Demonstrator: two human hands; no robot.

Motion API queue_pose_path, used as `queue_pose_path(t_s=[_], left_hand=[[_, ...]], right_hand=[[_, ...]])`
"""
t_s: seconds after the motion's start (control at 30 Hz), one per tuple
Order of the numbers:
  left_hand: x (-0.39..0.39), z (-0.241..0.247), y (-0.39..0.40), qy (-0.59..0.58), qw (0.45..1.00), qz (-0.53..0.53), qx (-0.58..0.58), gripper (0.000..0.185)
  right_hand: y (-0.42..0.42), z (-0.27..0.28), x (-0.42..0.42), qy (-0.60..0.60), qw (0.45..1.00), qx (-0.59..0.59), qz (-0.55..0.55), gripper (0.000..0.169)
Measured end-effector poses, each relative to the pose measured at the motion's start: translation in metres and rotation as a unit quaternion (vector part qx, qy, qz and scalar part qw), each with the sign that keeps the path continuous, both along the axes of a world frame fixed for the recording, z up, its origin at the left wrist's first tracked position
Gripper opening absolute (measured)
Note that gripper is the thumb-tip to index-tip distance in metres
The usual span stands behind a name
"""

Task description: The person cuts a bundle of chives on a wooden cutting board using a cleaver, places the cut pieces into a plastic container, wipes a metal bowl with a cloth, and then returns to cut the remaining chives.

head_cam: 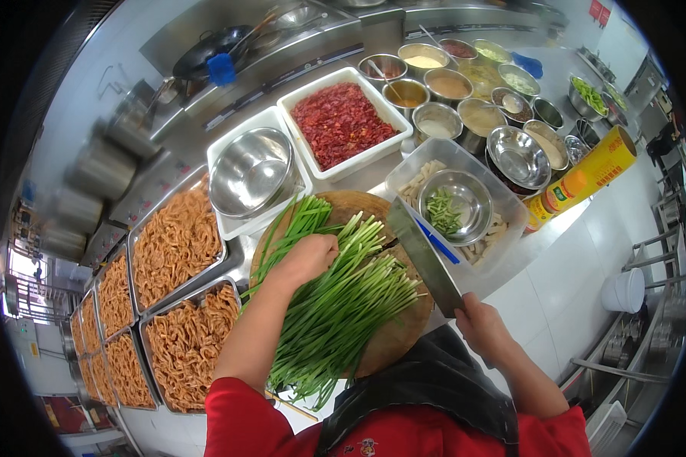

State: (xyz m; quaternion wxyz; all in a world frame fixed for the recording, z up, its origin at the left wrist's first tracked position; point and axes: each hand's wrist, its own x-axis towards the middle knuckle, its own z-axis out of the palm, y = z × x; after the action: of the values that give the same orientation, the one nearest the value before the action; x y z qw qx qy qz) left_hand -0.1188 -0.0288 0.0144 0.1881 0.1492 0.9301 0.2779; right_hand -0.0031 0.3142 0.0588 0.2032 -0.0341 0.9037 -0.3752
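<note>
My left hand (pixel 315 252) is curled around part of a heap of garlic chives (pixel 326 314), its fingertips hidden from view. The chives lie on a round wooden chopping block (pixel 397 337), pale stem ends towards the upper right and green leaves hanging over the near edge. In my right hand (pixel 483 328) is the handle of a cleaver (pixel 429 260). Its broad blade is raised at the block's right side, apart from the chives. Just beyond the blade, a steel bowl (pixel 473 208) with short green pieces sits in a clear plastic bin (pixel 517 214) among pale cut sticks.
Left are metal trays (pixel 228 283) of brown fried strips. Behind the block stand a white tub (pixel 343 171) of chopped red chillies and a steel bowl (pixel 251 171) in another white tub. Several seasoning pots (pixel 434 121) crowd the back right. A yellow canister (pixel 583 177) leans at the counter's right edge.
</note>
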Motion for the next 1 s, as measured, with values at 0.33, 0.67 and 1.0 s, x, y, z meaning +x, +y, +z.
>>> queue_pose_path(t_s=[0.33,0.67,1.0], left_hand=[[0.007,0.009,0.012,-0.112,0.987,0.095,0.063,0.009],[-0.008,-0.025,0.010,0.134,0.983,-0.036,0.116,0.008],[-0.050,-0.009,0.031,0.037,0.991,-0.030,0.124,0.006]], right_hand=[[-0.023,0.013,-0.024,-0.169,0.974,-0.152,-0.013,0.014],[-0.020,-0.006,-0.033,-0.258,0.940,-0.219,-0.049,0.014],[-0.019,-0.012,-0.037,-0.284,0.936,-0.203,-0.045,0.015]])
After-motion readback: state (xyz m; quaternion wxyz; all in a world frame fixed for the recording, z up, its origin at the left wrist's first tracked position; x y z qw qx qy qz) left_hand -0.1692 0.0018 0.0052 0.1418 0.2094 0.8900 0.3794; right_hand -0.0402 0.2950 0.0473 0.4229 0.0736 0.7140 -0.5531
